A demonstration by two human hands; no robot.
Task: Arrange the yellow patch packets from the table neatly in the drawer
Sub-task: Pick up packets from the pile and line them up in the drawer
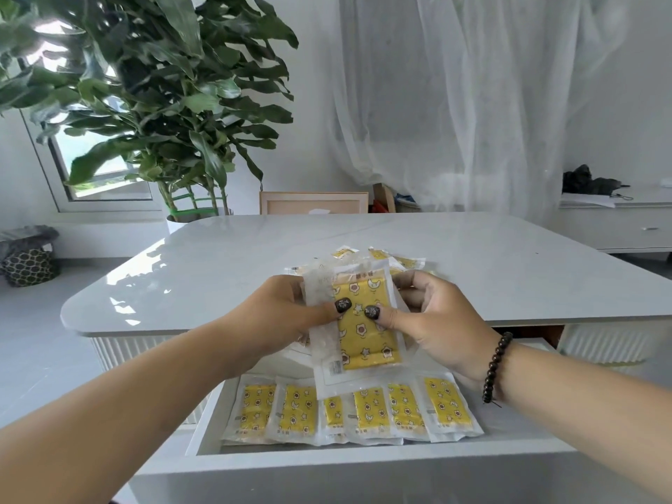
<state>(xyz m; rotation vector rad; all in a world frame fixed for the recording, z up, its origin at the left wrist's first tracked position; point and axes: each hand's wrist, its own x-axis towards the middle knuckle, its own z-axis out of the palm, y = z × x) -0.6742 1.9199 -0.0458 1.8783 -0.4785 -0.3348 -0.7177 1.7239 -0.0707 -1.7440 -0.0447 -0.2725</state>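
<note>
At the far left stands a large leafy potted plant behind the white tabletop. The left hand grips the left edge of a small stack of yellow patch packets, thumb curled over the front; the stack is held upright between both hands, above the near edge of the tabletop and over the open drawer. The right hand pinches the stack's right side, thumb on the front face, a dark bead bracelet on its wrist. These packets look light, thin and floppy, with slick clear wrapping that could slide apart, so holding them by opposite edges and squaring them seems sensible. Below, a row of packets already lies side by side in the drawer, slightly overlapping. More loose packets wait on the tabletop just behind the hands.
</note>
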